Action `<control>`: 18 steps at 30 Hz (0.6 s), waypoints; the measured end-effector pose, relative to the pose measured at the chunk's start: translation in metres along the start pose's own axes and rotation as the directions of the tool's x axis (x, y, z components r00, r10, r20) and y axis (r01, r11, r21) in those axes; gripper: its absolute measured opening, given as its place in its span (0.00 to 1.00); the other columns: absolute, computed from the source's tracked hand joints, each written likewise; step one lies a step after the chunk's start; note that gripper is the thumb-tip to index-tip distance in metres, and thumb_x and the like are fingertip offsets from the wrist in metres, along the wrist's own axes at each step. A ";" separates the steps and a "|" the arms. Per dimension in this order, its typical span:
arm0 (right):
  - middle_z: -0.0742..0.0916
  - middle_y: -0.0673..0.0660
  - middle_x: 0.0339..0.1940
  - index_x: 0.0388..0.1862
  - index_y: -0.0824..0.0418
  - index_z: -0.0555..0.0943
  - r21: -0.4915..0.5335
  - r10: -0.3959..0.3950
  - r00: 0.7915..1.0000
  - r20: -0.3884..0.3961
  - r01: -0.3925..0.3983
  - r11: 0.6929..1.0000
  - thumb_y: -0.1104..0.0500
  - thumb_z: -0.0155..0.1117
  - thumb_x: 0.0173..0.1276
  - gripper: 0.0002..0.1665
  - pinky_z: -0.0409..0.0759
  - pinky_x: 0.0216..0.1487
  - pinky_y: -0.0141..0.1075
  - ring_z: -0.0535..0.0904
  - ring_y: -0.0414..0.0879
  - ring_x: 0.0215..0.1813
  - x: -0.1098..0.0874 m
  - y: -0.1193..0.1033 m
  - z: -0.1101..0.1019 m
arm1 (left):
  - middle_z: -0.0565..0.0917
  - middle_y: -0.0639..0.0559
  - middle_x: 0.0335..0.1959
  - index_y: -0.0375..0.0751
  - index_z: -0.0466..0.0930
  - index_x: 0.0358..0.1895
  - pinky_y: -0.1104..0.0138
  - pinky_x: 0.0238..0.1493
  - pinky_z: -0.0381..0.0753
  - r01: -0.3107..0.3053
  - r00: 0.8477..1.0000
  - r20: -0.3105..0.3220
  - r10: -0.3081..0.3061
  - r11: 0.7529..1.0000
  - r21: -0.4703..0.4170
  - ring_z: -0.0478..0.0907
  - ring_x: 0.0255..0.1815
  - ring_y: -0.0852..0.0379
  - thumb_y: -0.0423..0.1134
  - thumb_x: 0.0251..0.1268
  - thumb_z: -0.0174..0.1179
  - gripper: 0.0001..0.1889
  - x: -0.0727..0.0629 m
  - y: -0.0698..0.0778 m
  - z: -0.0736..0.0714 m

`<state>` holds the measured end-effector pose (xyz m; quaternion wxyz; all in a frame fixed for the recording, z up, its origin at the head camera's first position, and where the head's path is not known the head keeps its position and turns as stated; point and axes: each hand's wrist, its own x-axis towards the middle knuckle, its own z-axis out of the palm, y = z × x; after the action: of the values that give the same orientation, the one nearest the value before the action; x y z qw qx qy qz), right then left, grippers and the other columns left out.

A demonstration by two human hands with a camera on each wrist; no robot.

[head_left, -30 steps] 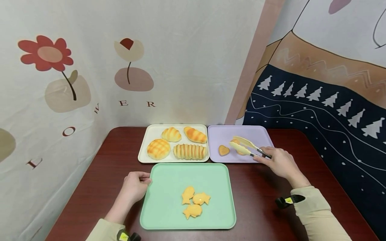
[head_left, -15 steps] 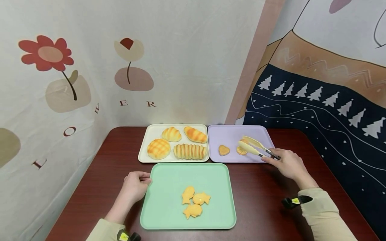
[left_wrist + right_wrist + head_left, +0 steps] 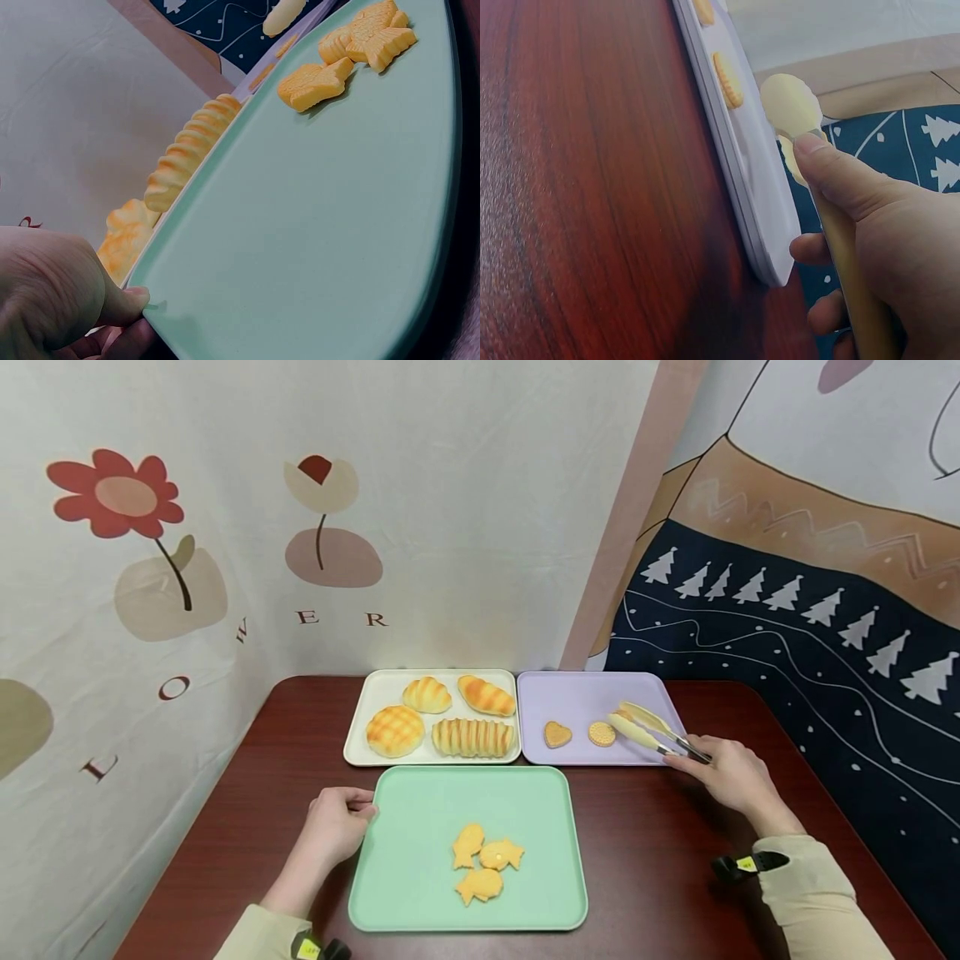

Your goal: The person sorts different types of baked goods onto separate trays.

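My right hand (image 3: 731,770) grips a pair of tongs (image 3: 652,728) with cream tips and metal arms, over the right part of the lilac tray (image 3: 588,689). A small orange-tan patch shows between the tong tips; I cannot tell what it is. Left of the tips, a round biscuit (image 3: 602,733) and a heart-shaped biscuit (image 3: 557,734) lie on that tray. My left hand (image 3: 341,821) pinches the left rim of the green tray (image 3: 405,893), with the thumb on top in the left wrist view. Three fish-shaped biscuits (image 3: 480,885) lie together on the green tray.
Behind the green tray, a cream tray (image 3: 360,747) bears several breads, including a ridged loaf (image 3: 473,738) and a round bun (image 3: 395,732). All the trays stand on a dark red wooden table (image 3: 645,877). A printed curtain (image 3: 480,527) hangs behind it.
My right hand has drawn the tongs to the right, away from the round biscuit, which now shows fully. The orange-tan patch between the tips moved along. My left hand stays still.
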<state>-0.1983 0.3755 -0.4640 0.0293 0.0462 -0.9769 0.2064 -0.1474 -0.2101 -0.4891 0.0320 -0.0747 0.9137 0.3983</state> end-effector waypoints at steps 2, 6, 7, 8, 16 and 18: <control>0.82 0.74 0.65 0.70 0.71 0.79 0.001 0.009 1.000 0.009 -0.009 1.000 0.26 0.64 0.71 0.53 0.78 0.50 0.62 0.78 0.60 0.50 -0.001 0.001 0.000 | 0.89 0.49 0.38 0.29 0.89 0.52 0.61 0.35 0.82 -0.001 1.000 0.000 0.001 1.000 0.001 0.84 0.38 0.53 0.30 0.72 0.65 0.11 0.000 0.000 0.000; 0.82 0.74 0.64 0.71 0.72 0.78 -0.004 0.026 0.999 0.026 -0.026 1.000 0.26 0.64 0.71 0.53 0.78 0.46 0.56 0.76 0.58 0.47 -0.002 0.004 0.001 | 0.88 0.49 0.38 0.29 0.89 0.52 0.61 0.35 0.82 0.003 1.000 0.003 -0.003 1.000 0.005 0.84 0.38 0.53 0.31 0.72 0.65 0.11 0.000 0.000 0.000; 0.82 0.74 0.64 0.71 0.72 0.78 -0.004 0.030 0.999 0.031 -0.029 1.000 0.26 0.64 0.71 0.54 0.77 0.45 0.54 0.76 0.57 0.47 -0.002 0.004 0.001 | 0.88 0.49 0.38 0.29 0.89 0.53 0.61 0.35 0.82 0.005 1.000 0.004 -0.005 1.000 0.005 0.84 0.38 0.53 0.31 0.72 0.65 0.11 0.000 0.000 0.000; 0.83 0.74 0.64 0.71 0.72 0.78 -0.006 0.031 0.999 0.034 -0.031 1.000 0.26 0.64 0.71 0.54 0.77 0.44 0.53 0.76 0.57 0.47 -0.002 0.005 0.002 | 0.88 0.49 0.38 0.29 0.89 0.53 0.61 0.35 0.82 0.006 1.000 0.005 -0.006 1.000 0.004 0.84 0.38 0.53 0.31 0.72 0.65 0.11 0.000 0.000 0.000; 0.84 0.71 0.59 0.70 0.71 0.79 -0.005 0.036 0.998 0.045 -0.035 0.999 0.25 0.64 0.70 0.54 0.73 0.39 0.46 0.75 0.55 0.44 -0.005 0.009 0.004 | 0.89 0.49 0.38 0.29 0.89 0.53 0.62 0.35 0.82 0.008 1.000 0.002 -0.008 1.000 0.006 0.84 0.37 0.53 0.30 0.72 0.65 0.12 0.000 0.001 0.000; 0.84 0.72 0.60 0.71 0.71 0.78 -0.007 0.040 0.998 0.050 -0.040 0.999 0.24 0.64 0.70 0.55 0.75 0.40 0.48 0.75 0.56 0.45 -0.005 0.009 0.004 | 0.88 0.49 0.39 0.29 0.89 0.53 0.61 0.35 0.82 0.010 1.000 0.002 -0.010 1.000 0.008 0.84 0.37 0.53 0.30 0.72 0.65 0.12 0.000 0.000 0.000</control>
<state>-0.1942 0.3830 -0.4716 0.0009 0.0315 -0.9787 0.2030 -0.1474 -0.2100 -0.4888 0.0354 -0.0789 0.9148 0.3946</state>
